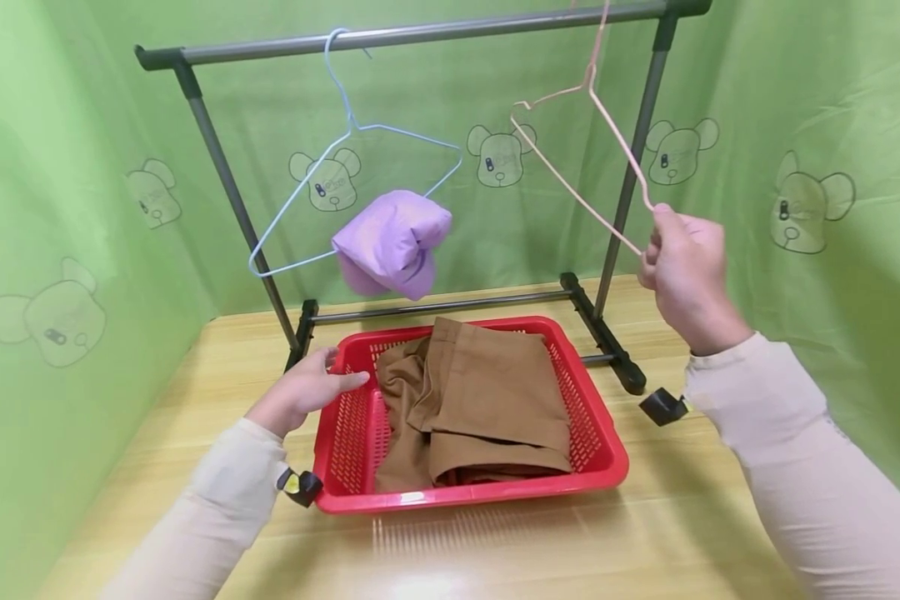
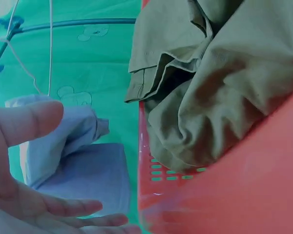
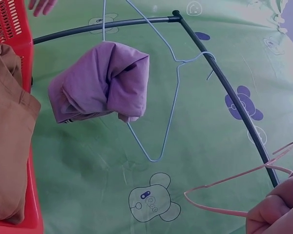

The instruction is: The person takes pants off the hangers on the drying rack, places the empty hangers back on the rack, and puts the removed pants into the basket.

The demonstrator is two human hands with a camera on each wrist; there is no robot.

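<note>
My right hand (image 1: 686, 271) grips the right end of a pink wire hanger (image 1: 592, 79) near the rail's right side; I cannot tell whether its hook rests on the rail. With fingers spread, my left hand (image 1: 311, 387) hovers by the left rim of a red plastic basket (image 1: 615, 467), holding nothing. Inside the basket lies a folded brown garment (image 1: 506, 387). A blue wire hanger (image 1: 352, 125) hangs from the rail, a folded purple cloth item (image 1: 393, 237) draped over its bottom bar. The right wrist view shows the pink hanger (image 3: 219, 182) beside the curled fingers.
A dark metal clothes rack (image 1: 450, 32) stands behind the basket, its black foot (image 1: 607, 346) on the wooden table (image 1: 667, 517). Green curtains (image 1: 60, 192) with bear drawings enclose the back and sides.
</note>
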